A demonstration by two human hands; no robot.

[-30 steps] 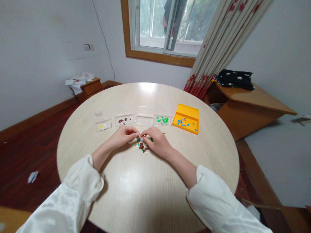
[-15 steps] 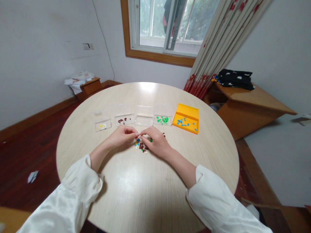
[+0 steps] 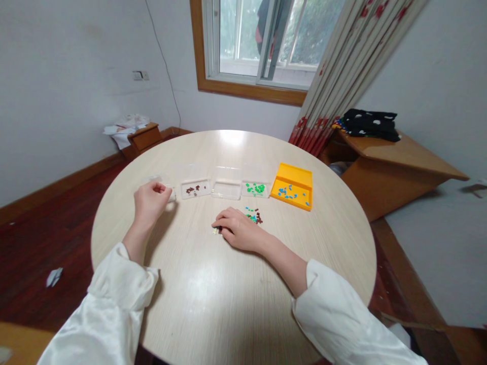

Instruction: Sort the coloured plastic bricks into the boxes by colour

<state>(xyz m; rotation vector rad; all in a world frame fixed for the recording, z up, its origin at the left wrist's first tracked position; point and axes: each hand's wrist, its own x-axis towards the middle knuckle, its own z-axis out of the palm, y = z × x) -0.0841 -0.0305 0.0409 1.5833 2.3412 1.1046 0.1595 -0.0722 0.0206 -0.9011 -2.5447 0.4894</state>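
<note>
My left hand (image 3: 150,203) hovers over the leftmost clear plastic box, its thumb and fingertips pinched together. Whatever lies between them is too small or hidden to make out, and the hand covers most of that box. On the table's middle, my right hand (image 3: 238,228) rests low over a loose pile of small toy building bricks (image 3: 257,218), fingers reaching to the left and slightly apart. Brown, green and blue bricks show beyond its knuckles. A few pale ones (image 3: 215,231) lie by its fingertips, and the rest are under the hand.
Along the far side stand a clear box with brown bricks (image 3: 207,192), one with a few pale pieces (image 3: 230,196), one with green bricks (image 3: 245,194) and a yellow box (image 3: 291,203) holding blue bricks. All have raised lids. The round table (image 3: 213,304) carries everything.
My left hand has left the right hand and moved left to the end box. The right hand has shifted slightly, lying flatter over the pile and uncovering bricks on its far side.
</note>
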